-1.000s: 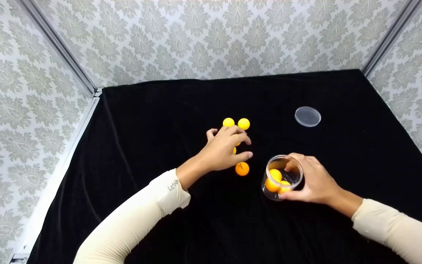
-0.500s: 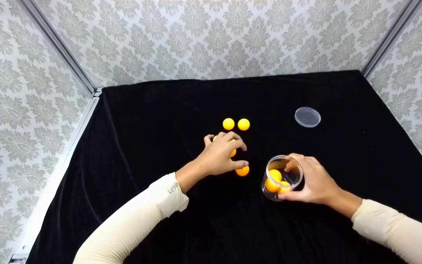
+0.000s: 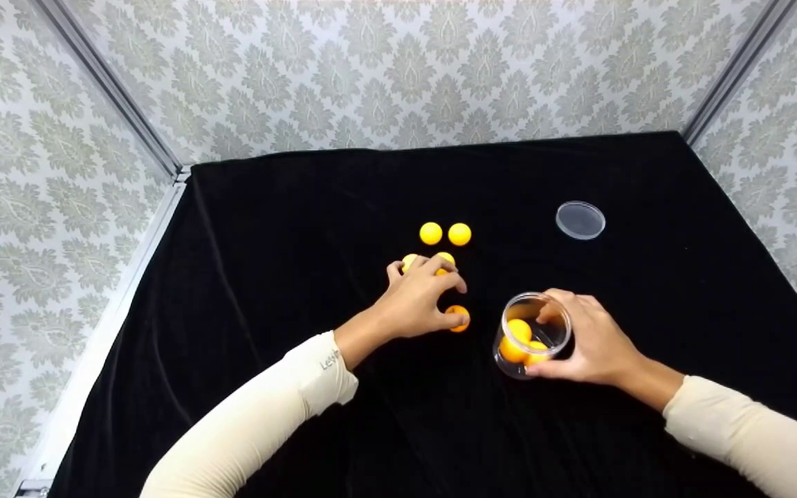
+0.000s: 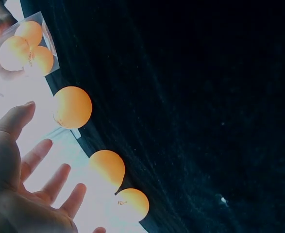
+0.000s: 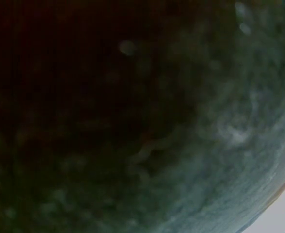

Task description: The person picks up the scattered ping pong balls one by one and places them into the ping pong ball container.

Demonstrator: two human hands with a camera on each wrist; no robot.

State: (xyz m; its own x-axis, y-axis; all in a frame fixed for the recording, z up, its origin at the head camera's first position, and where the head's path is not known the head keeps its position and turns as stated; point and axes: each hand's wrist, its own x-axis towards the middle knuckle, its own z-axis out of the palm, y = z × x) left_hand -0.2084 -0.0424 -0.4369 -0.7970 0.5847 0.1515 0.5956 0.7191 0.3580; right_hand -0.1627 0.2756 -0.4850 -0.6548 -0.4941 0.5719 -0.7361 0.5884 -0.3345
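My left hand point(image 3: 416, 301) hovers with spread, bent fingers over orange ping-pong balls on the black cloth, and nothing shows in its grip. Its thumb overlaps the nearest ping-pong ball point(image 3: 456, 318) in the head view; its fingers partly cover several others. From the left wrist, that hand point(image 4: 30, 184) shows apart from a single ball point(image 4: 72, 108) and a pair of balls point(image 4: 107, 171). My right hand point(image 3: 596, 342) grips a clear plastic jar point(image 3: 535, 297) from the right side, its mouth tilted up. Three ping-pong balls point(image 4: 28, 51) show inside the jar in the left wrist view.
Two yellow-looking balls point(image 3: 431, 233) lie side by side behind the left hand. A round clear lid point(image 3: 580, 220) rests at the back right of the black cloth point(image 3: 301, 207). Patterned walls point(image 3: 412, 76) enclose the back and sides. The right wrist view is dark and blurred.
My left hand has come slightly toward the near side, its thumb now over the nearest ball, uncovering balls behind it. The right hand and jar have stayed in place.
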